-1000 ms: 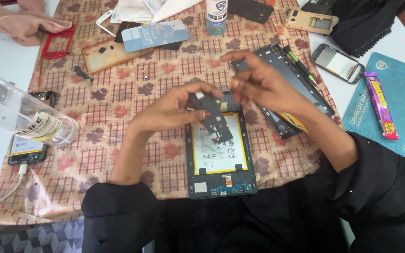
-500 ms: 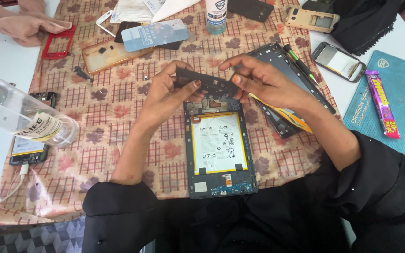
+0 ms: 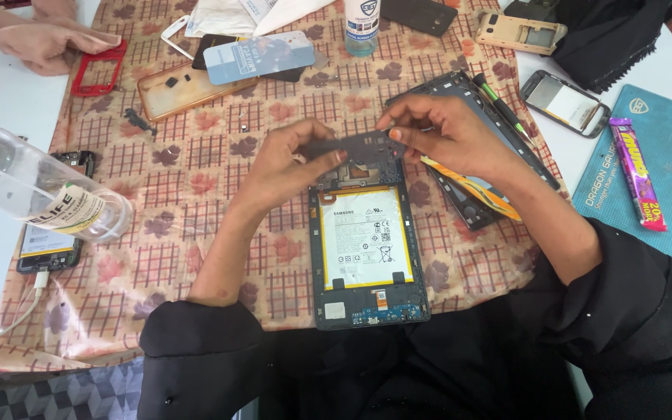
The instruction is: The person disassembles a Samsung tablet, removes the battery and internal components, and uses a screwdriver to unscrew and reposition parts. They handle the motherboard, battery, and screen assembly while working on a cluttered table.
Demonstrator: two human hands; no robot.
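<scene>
hands meet above the far end of an opened tablet [image 3: 367, 257] that lies face down on the checked cloth [image 3: 196, 179] covering the desk, its white battery bared. the left hand [image 3: 285, 163] and the right hand [image 3: 449, 136] each pinch an end of a thin dark cover strip [image 3: 351, 145], fingers closed on it, holding it level just over the tablet's far edge. right of the tablet lies a dark frame [image 3: 468, 117] with a screwdriver [image 3: 499, 113] on it; a clear plastic bottle [image 3: 33, 194] lies far left.
</scene>
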